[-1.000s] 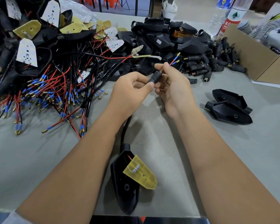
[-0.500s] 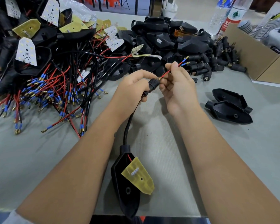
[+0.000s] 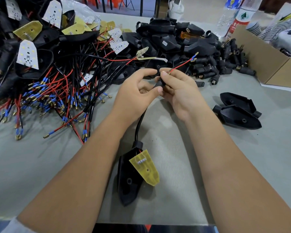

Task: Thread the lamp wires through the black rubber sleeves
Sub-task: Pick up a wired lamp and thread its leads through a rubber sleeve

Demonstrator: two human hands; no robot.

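2 heaps crowd the far side of the grey table point(image 3: 40, 165): at far left a tangle of lamps point(image 3: 34, 61) with red and black wires and white or yellow boards, at far centre a pile of black housings point(image 3: 166, 39). Right of that pile lies a cluster of black sleeves point(image 3: 225, 66), and past it an open carton point(image 3: 269, 64) at the right edge, with 2 bottles point(image 3: 233, 15) behind it. 2 bare housings point(image 3: 238, 111) lie alone on the table at right, touching each other.

Near the front edge, between the forearms, lies 1 lamp shell point(image 3: 129, 180), black, with a yellow board point(image 3: 146, 167) tilted up on it. Its black cable point(image 3: 139, 121) climbs from the shell's neck to the hands.

Both hands meet above the table's middle. The left hand point(image 3: 136, 93) has thumb and fingers curled toward the cable's top end; how firmly it holds cannot be told. The right hand point(image 3: 180, 91) pinches a black sleeve point(image 3: 160, 84) on the cable, fingers curled round it. From the sleeve's far end the lamp's thin wires point(image 3: 183, 63) stick out up and right, red with blue-collared brass tips.
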